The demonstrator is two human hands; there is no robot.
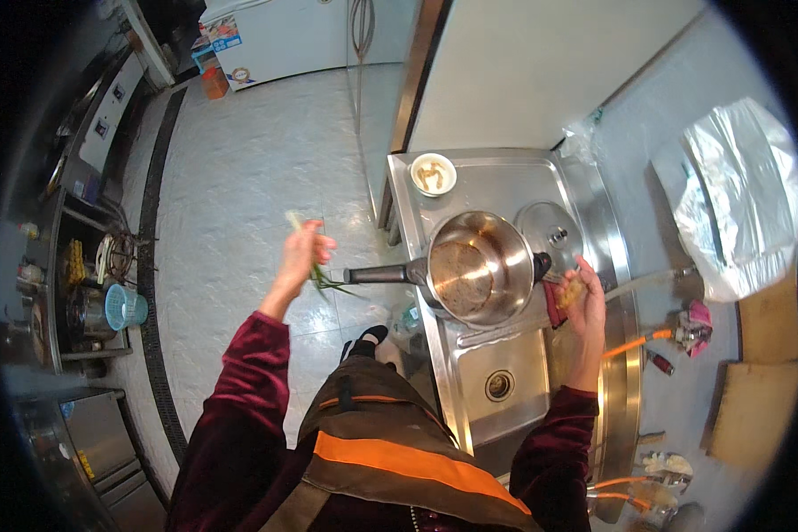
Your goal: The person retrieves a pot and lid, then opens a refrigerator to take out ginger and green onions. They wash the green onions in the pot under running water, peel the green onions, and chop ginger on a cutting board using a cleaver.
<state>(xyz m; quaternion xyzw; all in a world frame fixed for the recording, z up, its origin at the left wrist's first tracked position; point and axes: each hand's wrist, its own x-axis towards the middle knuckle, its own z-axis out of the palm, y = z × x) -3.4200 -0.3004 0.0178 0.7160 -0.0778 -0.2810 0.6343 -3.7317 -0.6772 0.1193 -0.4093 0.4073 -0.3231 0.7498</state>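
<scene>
My left hand [300, 251] is shut around a scallion [318, 276], white end up and green leaves hanging below, over the floor left of the pot handle. My right hand [586, 299] grips a yellowish lump, perhaps ginger [571, 292], right of the pot. Between my hands stands a steel pot [482, 266] with a long black handle [379, 274] pointing left. Its inside bottom has brownish marks. Behind my right hand, a clear lid [550, 226] with a knob lies on the steel counter.
A white bowl [432, 175] with brown pieces sits on the counter [499, 176]. The sink basin [505, 412] is nearest me. Foil-like wrapping [738, 199] and orange-handled utensils [638, 342] are at the wall. A blue basket [126, 306] stands by the left shelf.
</scene>
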